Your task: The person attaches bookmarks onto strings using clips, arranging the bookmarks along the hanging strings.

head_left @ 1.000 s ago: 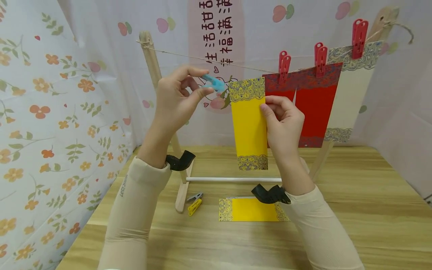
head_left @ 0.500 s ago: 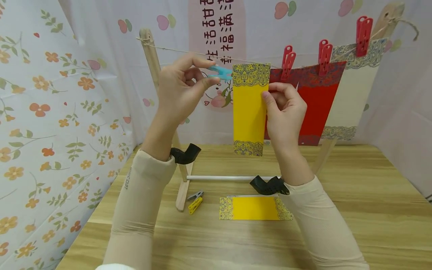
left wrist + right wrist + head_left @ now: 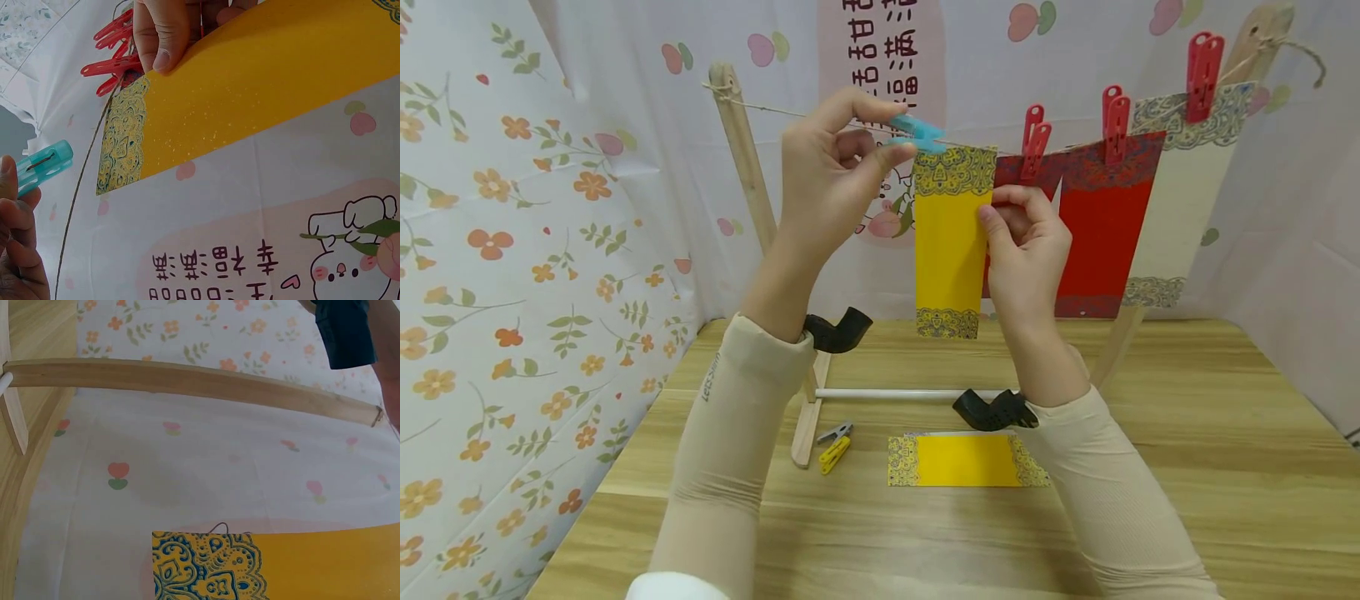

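Right hand (image 3: 1030, 246) pinches yellow card (image 3: 951, 250) by its side edge, card just left of it. Left hand (image 3: 823, 175) pinches blue clip (image 3: 57, 162). Card looks light, stiffish, creasable; best held by edges.

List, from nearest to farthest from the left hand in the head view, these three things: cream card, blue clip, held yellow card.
From the left hand:
1. Blue clip, pinched in its fingers.
2. Held yellow card, just below and right, in the right hand.
3. Cream card, hanging at the far right.
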A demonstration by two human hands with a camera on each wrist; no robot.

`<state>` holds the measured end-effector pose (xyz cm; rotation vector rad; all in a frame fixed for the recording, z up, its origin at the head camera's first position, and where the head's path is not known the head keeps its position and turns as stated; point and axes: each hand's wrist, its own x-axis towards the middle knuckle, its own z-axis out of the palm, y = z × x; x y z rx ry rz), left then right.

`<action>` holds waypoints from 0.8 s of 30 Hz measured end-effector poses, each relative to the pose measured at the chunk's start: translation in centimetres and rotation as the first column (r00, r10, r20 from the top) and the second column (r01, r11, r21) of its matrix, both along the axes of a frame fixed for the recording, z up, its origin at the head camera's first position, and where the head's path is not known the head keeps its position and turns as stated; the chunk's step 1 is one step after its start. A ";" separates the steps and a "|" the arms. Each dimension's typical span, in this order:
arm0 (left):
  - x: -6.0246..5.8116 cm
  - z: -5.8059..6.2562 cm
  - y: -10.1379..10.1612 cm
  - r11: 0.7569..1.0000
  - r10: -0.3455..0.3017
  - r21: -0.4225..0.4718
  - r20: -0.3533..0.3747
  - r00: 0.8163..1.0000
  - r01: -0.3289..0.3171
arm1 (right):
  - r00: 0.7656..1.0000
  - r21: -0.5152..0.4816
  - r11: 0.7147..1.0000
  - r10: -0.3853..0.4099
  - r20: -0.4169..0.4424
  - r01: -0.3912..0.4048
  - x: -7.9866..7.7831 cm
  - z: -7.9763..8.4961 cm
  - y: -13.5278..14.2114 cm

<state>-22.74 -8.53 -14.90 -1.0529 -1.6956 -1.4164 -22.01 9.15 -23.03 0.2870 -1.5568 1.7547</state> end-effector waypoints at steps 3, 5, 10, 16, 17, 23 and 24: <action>-0.1 0.2 0.4 1.000 -0.014 0.000 0.027 1.000 0.014 | 1.000 0.004 1.000 -0.013 -0.010 0.013 -0.2 -0.1 0.1; -0.2 0.2 0.6 1.000 -0.022 0.002 0.051 0.998 0.022 | 1.000 0.015 1.000 -0.022 -0.022 0.022 -0.3 -0.1 0.1; -0.5 0.3 1.0 0.999 -0.030 0.013 0.083 0.996 0.029 | 0.998 0.038 0.999 -0.035 -0.051 0.037 -0.4 -0.2 0.1; -0.7 0.2 1.2 1.000 -0.017 -0.018 0.114 0.993 0.019 | 0.996 0.044 0.997 -0.058 -0.070 0.061 -0.5 -0.2 0.1; -0.7 0.2 1.2 1.000 -0.014 -0.023 0.125 0.992 0.017 | 0.996 0.042 0.997 -0.059 -0.071 0.062 -0.6 -0.2 0.2; -0.7 0.1 1.4 0.999 -0.016 -0.046 0.159 0.987 0.023 | 0.995 0.031 0.998 -0.056 -0.079 0.059 -0.7 -0.3 0.2; -0.7 0.1 1.4 0.998 -0.015 -0.052 0.158 0.987 0.024 | 0.995 0.032 0.998 -0.055 -0.079 0.058 -0.7 -0.3 0.2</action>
